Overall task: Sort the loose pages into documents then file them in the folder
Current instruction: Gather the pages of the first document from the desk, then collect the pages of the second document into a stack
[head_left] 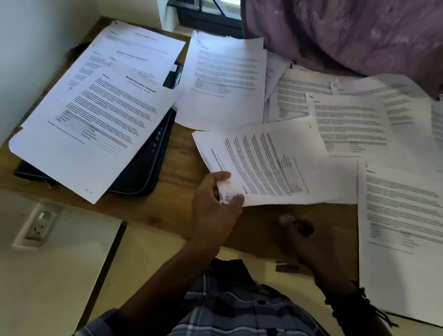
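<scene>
Left hand is on a printed page at the near middle of the counter. The fingers pinch its short edge, one digit on top and another curled below, with the paper bunched between them. There may be more than one sheet in that pinch, but the edge is too blurred to count. Taking it by the edge looks like the way to lift it off the spread without dragging its neighbours along.

Beyond those fingers and off to their left lies the black folder, flat on the wood, with a stack of pages laid across its cover. By my reading that's a sorted pile, parked there so it's ready to file. To the right of the fingers and further back, loose pages overlap one another all the way to the curtain, so I'd judge the sorting far from done.

Right hand hovers just nearer than the pinched page, over bare wood. It's smeared with blur, so I can't tell whether its fingers are slack or curled on something.
</scene>
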Demonstrator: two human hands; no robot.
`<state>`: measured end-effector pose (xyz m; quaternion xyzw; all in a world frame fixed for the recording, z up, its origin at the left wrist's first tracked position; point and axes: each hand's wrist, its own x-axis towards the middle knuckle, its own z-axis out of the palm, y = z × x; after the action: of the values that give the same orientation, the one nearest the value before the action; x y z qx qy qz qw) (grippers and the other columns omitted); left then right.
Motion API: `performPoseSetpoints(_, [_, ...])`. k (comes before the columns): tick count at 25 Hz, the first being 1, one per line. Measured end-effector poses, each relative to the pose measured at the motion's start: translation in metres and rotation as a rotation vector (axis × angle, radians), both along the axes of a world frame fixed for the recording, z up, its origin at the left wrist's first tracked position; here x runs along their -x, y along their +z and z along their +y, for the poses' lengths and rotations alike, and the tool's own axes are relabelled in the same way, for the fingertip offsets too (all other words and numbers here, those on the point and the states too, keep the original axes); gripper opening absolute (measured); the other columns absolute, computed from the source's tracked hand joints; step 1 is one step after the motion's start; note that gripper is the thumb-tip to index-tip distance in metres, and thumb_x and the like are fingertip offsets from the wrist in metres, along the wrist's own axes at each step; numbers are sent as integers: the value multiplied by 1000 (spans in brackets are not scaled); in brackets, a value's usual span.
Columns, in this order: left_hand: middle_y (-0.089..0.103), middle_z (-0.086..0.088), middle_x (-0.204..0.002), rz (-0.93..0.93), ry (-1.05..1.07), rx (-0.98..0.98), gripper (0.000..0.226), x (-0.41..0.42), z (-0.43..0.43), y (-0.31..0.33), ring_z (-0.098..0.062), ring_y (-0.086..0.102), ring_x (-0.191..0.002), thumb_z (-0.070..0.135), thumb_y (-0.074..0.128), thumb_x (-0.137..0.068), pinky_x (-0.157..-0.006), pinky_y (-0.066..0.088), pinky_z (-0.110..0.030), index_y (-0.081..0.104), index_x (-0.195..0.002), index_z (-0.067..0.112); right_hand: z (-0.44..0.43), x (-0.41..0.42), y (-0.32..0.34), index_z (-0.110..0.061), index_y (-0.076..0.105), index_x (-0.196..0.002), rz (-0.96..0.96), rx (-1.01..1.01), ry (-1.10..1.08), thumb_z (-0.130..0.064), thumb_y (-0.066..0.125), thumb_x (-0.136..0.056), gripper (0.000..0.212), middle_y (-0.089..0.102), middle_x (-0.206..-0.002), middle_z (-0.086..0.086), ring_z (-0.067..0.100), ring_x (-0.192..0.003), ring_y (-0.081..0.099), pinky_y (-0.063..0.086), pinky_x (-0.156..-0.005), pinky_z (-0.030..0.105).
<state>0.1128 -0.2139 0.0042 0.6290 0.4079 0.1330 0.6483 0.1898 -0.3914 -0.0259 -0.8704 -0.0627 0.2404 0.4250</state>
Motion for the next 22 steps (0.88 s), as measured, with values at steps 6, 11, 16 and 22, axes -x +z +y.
performPoseSetpoints(6, [60,31,-95,-233,348,-177,58,-3,24,61,4,66,-86,6,77,-80,-71,57,-21,42,-121,27,5,-29,-4,-33,58,-70,-374,-19,141,-51,64,-84,24,57,-61,-13,-3,-59,58,40,-57,8])
performPoseSetpoints(11, [73,3,-100,-423,379,-23,45,-2,64,116,-15,73,-91,12,75,-83,-72,60,-27,56,-123,17,11,-57,7,-6,63,-114,-227,327,238,-45,75,-79,54,63,-98,8,21,-92,62,48,-82,33])
performPoseSetpoints(16, [75,-3,-92,-558,223,7,14,4,110,156,-19,72,-85,24,60,-95,-71,56,-30,71,-98,16,77,-70,71,-12,39,-141,-292,-181,132,-23,75,-82,70,51,-131,3,16,-117,51,43,-81,19])
performPoseSetpoints(22, [74,-4,-79,-457,126,-139,16,29,180,180,-17,70,-68,28,64,-93,-64,55,-28,71,-91,14,189,-61,93,-17,54,-128,188,-641,408,-38,75,-81,56,66,-125,3,23,-119,61,51,-99,45])
